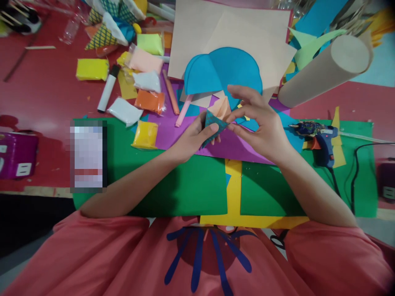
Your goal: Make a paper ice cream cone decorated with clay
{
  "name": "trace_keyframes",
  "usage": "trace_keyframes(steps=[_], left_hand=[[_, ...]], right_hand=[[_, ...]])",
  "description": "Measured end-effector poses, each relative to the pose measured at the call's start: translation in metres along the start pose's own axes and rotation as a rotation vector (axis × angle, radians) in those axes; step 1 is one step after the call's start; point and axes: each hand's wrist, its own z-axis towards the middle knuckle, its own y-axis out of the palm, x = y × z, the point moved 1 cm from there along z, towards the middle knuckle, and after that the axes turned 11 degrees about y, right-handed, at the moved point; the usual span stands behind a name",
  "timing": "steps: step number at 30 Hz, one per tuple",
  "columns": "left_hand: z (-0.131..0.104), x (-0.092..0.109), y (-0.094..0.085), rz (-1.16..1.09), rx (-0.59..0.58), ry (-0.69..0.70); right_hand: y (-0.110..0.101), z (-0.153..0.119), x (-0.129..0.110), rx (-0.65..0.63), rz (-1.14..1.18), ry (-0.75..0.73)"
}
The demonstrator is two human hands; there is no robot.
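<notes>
My left hand (200, 133) is closed around a small teal cone with dark lines (216, 123), its thumb pressed on the front. Peach paper (220, 107) sticks up out of the cone's top. At the cone's right corner, my right hand (257, 123) pinches with thumb and forefinger, the other fingers raised and bent. Behind the hands lie blue foam circles (237, 68), one folded, on large peach sheets (197, 28). Purple sheet (247, 150) and green sheets (185, 185) spread beneath the hands.
A hot glue gun (325, 144) with its cord lies at right, near a peach paper roll (324, 72). Clay packets (149, 100), a marker (108, 88) and a pixelated phone-like device (88, 156) are at left. Lattice-patterned cones (103, 37) lie at the back left.
</notes>
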Motion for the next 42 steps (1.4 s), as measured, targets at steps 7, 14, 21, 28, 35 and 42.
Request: trace_keyframes(steps=[7, 14, 21, 28, 35, 42], left_hand=[[0.006, -0.013, -0.01, 0.137, 0.012, 0.342], [0.001, -0.009, -0.011, 0.282, -0.038, 0.503], [-0.001, -0.004, -0.008, 0.436, -0.113, 0.609], [-0.005, -0.003, -0.004, 0.402, -0.242, 0.628], [-0.007, -0.002, -0.002, 0.396, -0.367, 0.56], [-0.01, 0.004, -0.003, 0.287, -0.305, 0.496]], right_hand=[[-0.005, 0.0, 0.0, 0.065, 0.112, -0.026], [-0.013, 0.0, 0.002, 0.07, 0.132, 0.038], [-0.005, -0.018, 0.005, 0.027, 0.2, 0.1], [0.024, -0.04, 0.021, -0.021, 0.119, -0.029], [0.029, -0.044, 0.022, -0.005, 0.063, -0.141], [0.026, -0.047, 0.025, 0.191, -0.074, -0.169]])
